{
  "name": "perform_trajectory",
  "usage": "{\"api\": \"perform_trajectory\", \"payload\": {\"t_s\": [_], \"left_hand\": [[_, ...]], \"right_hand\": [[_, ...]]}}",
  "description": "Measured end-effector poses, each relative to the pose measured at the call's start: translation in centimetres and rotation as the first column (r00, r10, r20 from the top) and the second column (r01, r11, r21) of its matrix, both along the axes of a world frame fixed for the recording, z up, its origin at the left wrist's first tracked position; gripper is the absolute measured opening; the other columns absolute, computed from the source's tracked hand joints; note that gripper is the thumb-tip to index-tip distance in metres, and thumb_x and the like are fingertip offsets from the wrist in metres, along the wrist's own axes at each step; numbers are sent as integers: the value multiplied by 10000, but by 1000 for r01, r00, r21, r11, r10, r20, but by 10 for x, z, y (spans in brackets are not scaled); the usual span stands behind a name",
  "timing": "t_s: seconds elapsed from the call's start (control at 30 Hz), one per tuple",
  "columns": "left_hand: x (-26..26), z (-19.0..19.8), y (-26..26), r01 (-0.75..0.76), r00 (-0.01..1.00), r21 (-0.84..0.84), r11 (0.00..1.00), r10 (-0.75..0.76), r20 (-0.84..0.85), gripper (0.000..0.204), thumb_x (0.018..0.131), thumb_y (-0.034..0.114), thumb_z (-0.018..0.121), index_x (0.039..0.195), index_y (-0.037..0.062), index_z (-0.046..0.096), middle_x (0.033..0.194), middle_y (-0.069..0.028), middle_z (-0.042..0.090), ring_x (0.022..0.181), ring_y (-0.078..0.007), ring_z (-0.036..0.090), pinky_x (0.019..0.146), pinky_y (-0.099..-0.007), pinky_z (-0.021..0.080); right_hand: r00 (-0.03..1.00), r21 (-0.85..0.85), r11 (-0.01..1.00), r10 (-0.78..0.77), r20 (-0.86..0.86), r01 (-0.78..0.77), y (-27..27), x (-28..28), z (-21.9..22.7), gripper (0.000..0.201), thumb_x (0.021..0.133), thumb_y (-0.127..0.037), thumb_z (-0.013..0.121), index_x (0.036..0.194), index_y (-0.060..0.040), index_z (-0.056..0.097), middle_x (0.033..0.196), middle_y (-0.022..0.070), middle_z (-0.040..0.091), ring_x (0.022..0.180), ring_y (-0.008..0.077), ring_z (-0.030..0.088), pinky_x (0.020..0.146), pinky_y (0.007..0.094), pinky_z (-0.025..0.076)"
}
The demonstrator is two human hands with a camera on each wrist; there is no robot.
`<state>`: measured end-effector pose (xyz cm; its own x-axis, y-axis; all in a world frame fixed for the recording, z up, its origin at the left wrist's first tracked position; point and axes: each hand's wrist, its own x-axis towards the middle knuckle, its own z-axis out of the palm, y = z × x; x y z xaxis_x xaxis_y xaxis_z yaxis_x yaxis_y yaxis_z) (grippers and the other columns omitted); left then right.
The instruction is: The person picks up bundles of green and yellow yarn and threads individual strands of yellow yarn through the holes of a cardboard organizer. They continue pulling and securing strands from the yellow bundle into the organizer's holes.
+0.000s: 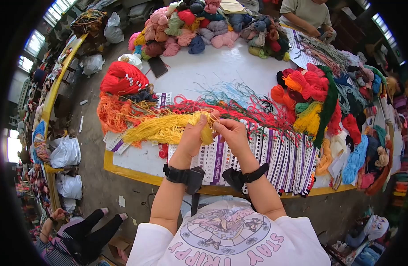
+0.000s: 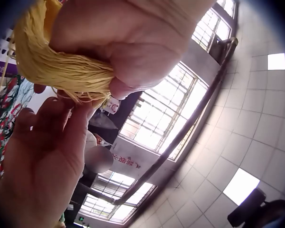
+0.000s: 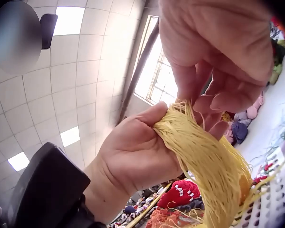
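A hank of yellow thread [image 1: 162, 128] lies over the cards on the table, its near end raised in the left hand [image 1: 194, 135]. In the left wrist view the left hand [image 2: 128, 42] grips the folded yellow bundle [image 2: 71, 73] with thumb and fingers. The right hand [image 2: 47, 161] pinches strands at the bundle's end. From the right wrist view, the fingertips of the right hand [image 3: 218, 52] meet the yellow strands [image 3: 199, 156] beside the thumb of the left hand [image 3: 137, 152].
White cards with purple bands [image 1: 266, 155] line the table's near edge [image 1: 137, 175]. Red and green threads [image 1: 239, 111] lie beyond the hands. Orange thread [image 1: 111, 113] and a red bundle [image 1: 124, 79] sit left, a phone [image 1: 157, 67] behind them. Coloured skeins [image 1: 308, 84] are heaped right and at the back.
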<state>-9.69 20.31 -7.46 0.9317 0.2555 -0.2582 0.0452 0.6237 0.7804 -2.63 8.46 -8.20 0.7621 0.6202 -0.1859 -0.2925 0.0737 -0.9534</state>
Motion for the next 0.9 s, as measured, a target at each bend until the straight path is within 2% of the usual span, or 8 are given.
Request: {"api": "perform_trajectory", "payload": {"t_s": [0.27, 0.53, 0.63, 0.67, 0.73, 0.77, 0.87, 0.9], "left_hand": [[2, -3, -1, -87, 996, 160, 983, 84, 26, 253, 842, 127, 561, 1047, -19, 582, 1064, -84, 590, 919, -139, 567, 782, -266, 460], [2, -8, -4, -155, 987, 257, 954, 158, 9, 222, 845, 115, 553, 1019, -16, 593, 1011, -96, 611, 887, -138, 579, 767, -264, 463], [4, -15, -5, -157, 988, 276, 948, 148, 54, 204, 851, 128, 542, 991, -11, 596, 998, -101, 614, 890, -148, 582, 766, -273, 468], [5, -19, -5, -165, 986, 291, 942, 148, 80, 200, 855, 135, 536, 981, -8, 596, 994, -103, 615, 890, -153, 584, 765, -277, 470], [3, -27, 6, -167, 986, 111, 980, 164, 36, 198, 863, 154, 521, 960, -4, 592, 922, -89, 618, 834, -157, 587, 757, -288, 477], [1, -30, 15, -167, 986, 17, 986, 167, 14, 200, 867, 163, 513, 950, -2, 590, 886, -83, 620, 806, -160, 588, 753, -294, 480], [-10, -36, 46, -222, 974, -235, 946, 224, -21, 215, 877, 180, 487, 956, -1, 572, 777, -58, 585, 703, -158, 565, 708, -312, 491], [-12, -35, 50, -106, 993, -66, 992, 102, -59, 237, 869, 191, 513, 995, -5, 555, 729, -34, 547, 654, -130, 531, 668, -294, 485]], "right_hand": [[999, 15, 999, 36, 5, -36, -4, 1, -4, 184, 803, -202, 620, 891, -44, 651, 690, -3, 613, 611, 49, 581, 444, 161, 405], [999, -4, 1000, -15, 40, 15, -7, 3, -13, 175, 800, -199, 621, 851, -34, 653, 657, -9, 588, 571, 40, 534, 441, 168, 408], [999, -17, 999, -28, 25, 29, -9, 2, -15, 161, 804, -179, 609, 832, -26, 650, 746, 16, 601, 598, 40, 524, 469, 177, 417], [989, 3, 995, -100, 110, 101, -8, 2, -19, 153, 807, -172, 603, 829, -27, 650, 789, 22, 600, 619, 39, 523, 480, 179, 417], [930, 55, 969, -247, 272, 241, -8, 4, -30, 141, 811, -157, 592, 822, -29, 650, 875, 36, 598, 660, 37, 520, 503, 184, 418], [969, 115, 964, -244, 33, 238, -17, 6, -16, 138, 815, -154, 588, 812, -27, 643, 973, 44, 577, 698, 34, 513, 522, 183, 413], [974, 72, 972, -225, 27, 222, -41, 21, -23, 146, 817, -168, 591, 814, -30, 638, 925, 30, 594, 681, 31, 507, 503, 174, 394], [985, 28, 985, -172, 29, 171, -48, 21, -21, 128, 809, -159, 605, 806, -34, 636, 860, 10, 598, 654, 24, 487, 485, 171, 372]]}}
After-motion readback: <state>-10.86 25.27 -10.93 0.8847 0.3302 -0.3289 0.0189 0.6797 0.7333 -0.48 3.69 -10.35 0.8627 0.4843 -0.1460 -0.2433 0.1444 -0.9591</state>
